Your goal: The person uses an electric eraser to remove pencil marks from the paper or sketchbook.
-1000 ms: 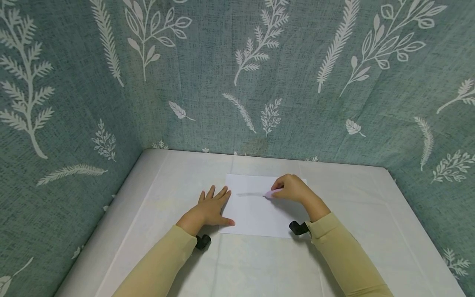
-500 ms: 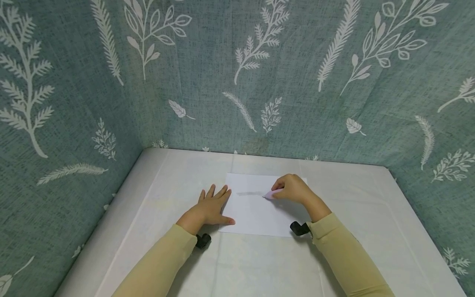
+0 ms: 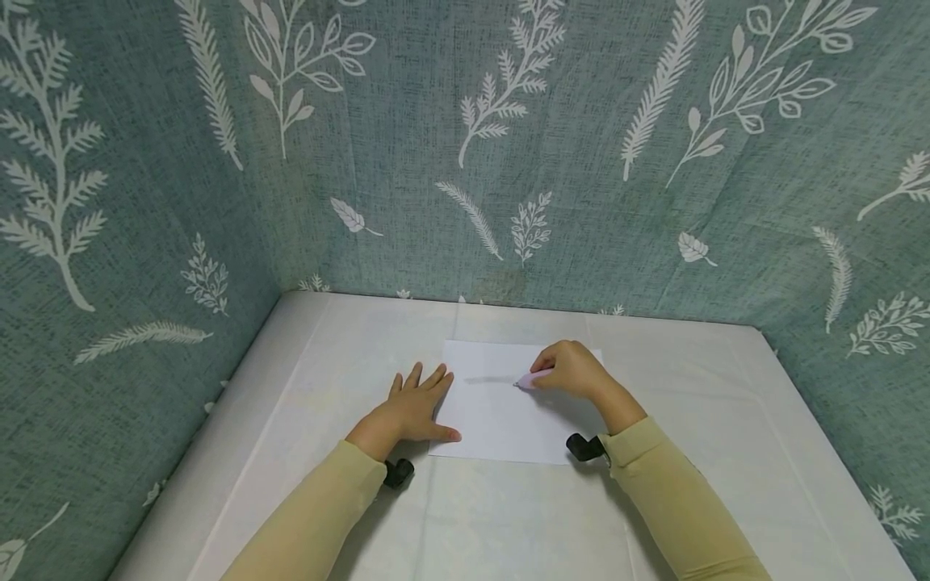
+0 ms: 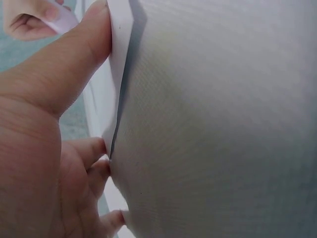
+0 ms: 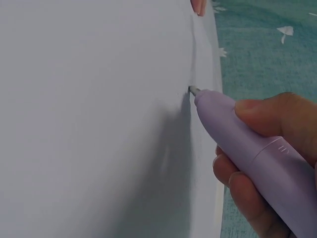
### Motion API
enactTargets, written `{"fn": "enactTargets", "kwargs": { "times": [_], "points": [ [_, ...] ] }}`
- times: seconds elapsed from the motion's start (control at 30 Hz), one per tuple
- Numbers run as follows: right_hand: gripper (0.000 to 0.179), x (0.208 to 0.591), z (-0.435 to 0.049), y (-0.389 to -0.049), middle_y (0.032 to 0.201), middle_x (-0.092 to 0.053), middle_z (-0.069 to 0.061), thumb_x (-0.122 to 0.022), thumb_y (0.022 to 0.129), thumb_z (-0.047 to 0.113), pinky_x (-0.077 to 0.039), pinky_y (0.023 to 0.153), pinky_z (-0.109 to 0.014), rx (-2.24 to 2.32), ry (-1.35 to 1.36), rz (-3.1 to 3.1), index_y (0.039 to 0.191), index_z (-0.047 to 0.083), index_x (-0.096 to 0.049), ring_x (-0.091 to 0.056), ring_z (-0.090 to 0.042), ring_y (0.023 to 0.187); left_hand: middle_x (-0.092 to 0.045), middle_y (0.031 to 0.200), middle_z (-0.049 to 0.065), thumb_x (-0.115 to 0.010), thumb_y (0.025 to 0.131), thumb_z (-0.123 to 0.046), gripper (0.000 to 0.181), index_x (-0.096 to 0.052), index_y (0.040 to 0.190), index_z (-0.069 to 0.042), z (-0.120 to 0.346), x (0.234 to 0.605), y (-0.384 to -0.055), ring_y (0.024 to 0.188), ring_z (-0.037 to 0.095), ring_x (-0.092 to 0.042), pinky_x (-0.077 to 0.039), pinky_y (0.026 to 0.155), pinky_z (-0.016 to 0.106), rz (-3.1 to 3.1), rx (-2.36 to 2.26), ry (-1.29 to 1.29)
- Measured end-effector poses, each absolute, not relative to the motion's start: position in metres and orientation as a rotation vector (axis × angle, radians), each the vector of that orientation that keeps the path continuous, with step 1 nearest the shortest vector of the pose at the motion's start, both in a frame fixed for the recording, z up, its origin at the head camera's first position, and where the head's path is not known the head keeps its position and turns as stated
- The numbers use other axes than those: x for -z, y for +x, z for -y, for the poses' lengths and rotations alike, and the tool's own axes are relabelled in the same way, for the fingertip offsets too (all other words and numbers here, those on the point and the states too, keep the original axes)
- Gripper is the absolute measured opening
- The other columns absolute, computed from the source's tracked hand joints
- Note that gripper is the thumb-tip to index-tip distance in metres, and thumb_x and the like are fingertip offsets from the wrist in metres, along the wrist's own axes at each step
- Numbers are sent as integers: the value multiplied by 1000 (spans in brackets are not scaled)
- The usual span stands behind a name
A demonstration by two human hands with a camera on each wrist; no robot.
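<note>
The step in hand looks to be working the tip of a purple pen-like tool (image 3: 536, 378) against a white sheet of paper (image 3: 501, 432); whether it marks or cuts, I cannot tell. The sheet lies on the pale cloth of the worktop (image 3: 494, 524), in front of the person. The tool is over its far half, right of the middle, with the metal tip (image 5: 193, 90) pointing left and meeting the paper or all but meeting it.

The right hand (image 3: 574, 369) grips the tool between thumb and curled fingers, set back behind the tip, which leaves the contact point in plain sight. That grip suits careful work: light, even pressure should serve better than force, with the tool at one steady slant.

The left hand (image 3: 410, 410) lies at the sheet's left edge, its fingers straight and spread, holding nothing. Its thumb (image 4: 96, 34) rests on the paper by the near left corner, while some of the other fingers reach past the edge onto the cloth. The near edge seems slightly raised there, so pressing more of the hand flat on the sheet would guard against slipping or buckling. A faint grey streak (image 3: 488, 379) runs left of the tip; it may be only shadow.
</note>
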State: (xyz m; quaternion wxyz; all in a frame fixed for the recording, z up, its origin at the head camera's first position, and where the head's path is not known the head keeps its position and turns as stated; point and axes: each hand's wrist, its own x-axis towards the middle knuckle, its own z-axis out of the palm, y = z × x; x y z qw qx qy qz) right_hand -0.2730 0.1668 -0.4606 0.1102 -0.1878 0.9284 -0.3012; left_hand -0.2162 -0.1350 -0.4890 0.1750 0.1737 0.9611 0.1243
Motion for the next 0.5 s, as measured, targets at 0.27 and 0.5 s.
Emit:
{"fn": "enactTargets", "kwargs": {
  "times": [0.27,0.5],
  "points": [
    [16,462,-166,-279,88,-76,3,-84,80,21,-52,73,-34,872,-521,-2768,92,11,-80,-63,-14,80,-13,167,5,-76,75,-66,111,-26,160,-16,135,489,-216,151,45,-1,-4,116,66,-2725,-354,490],
    [16,464,-166,-284,92,-76,1,-83,81,19,-53,79,-39,864,-498,-2801,94,11,-80,-66,-19,88,-13,167,5,-75,76,-67,111,-25,160,-15,136,489,-216,151,45,0,-4,117,66,-2721,-359,495]
  ]
}}
